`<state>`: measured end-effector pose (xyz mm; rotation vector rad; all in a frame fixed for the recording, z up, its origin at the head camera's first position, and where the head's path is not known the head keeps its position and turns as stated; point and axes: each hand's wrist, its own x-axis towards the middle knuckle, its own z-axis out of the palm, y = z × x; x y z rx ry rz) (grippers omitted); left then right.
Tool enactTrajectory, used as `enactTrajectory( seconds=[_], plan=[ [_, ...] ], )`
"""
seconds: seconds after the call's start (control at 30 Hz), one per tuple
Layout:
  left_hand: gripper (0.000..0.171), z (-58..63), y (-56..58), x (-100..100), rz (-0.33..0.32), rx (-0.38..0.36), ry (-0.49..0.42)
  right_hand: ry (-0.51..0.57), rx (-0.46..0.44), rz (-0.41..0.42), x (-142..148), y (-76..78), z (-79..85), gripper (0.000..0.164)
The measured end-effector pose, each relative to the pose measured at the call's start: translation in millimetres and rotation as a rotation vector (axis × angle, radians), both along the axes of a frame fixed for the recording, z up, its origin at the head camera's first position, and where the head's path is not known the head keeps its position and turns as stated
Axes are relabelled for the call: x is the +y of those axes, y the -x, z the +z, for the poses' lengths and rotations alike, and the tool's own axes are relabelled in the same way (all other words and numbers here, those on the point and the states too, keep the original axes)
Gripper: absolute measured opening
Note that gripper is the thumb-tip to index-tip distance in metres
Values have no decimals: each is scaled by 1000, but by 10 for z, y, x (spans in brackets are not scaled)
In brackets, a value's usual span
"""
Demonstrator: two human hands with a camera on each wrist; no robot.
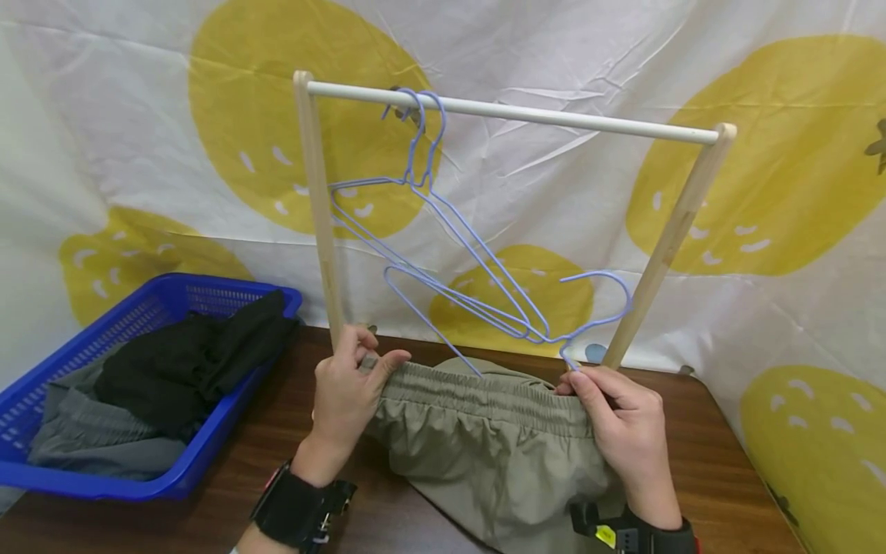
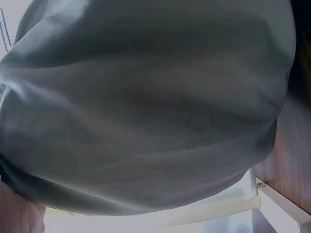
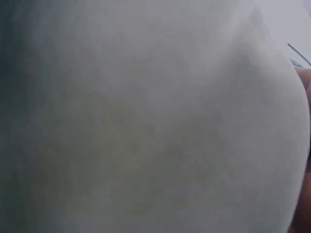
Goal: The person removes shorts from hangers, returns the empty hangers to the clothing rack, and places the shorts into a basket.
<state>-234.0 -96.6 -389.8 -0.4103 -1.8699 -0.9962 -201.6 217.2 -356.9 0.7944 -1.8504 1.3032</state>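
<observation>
Olive-green pants (image 1: 494, 454) with a gathered elastic waistband are held up between my two hands, waistband uppermost. My left hand (image 1: 349, 385) grips the left end of the waistband, thumb pointing up along it. At the other end, my right hand (image 1: 623, 415) pinches the waistband and the neck of a blue wire hanger (image 1: 609, 315). This hanger is tilted, its hook rising above my right fingers and one corner sticking up at the left. Its lower wire runs down behind the waistband. Pants fabric (image 2: 146, 107) fills most of the left wrist view and blurs the right one.
Two more blue hangers (image 1: 477, 238) hang from the white bar (image 1: 554, 117) of a wooden-legged rack behind my hands. A blue basket (image 1: 173, 485) holding black and grey clothes stands on the left. Below is a brown wooden table (image 1: 706, 454), with a patterned curtain behind.
</observation>
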Motion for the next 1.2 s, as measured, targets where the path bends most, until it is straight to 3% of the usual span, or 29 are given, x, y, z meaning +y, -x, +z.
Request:
enactTrajectory(
  seconds=[0.6,0.73,1.0,1.2],
  plan=[
    [59,-65,17,-2,-54,-138,161,-17,-72,13,-21,-24,-6,16],
    [51,-82,23,1,-70,-187,185,-9,-60,30,-24,-20,-9,15],
    [35,-88,24,30,-87,-282,210,101,17,165,-56,9,-15,15],
    [36,-111,40,51,-76,-276,241,189,56,217,-80,29,-15,15]
  ],
)
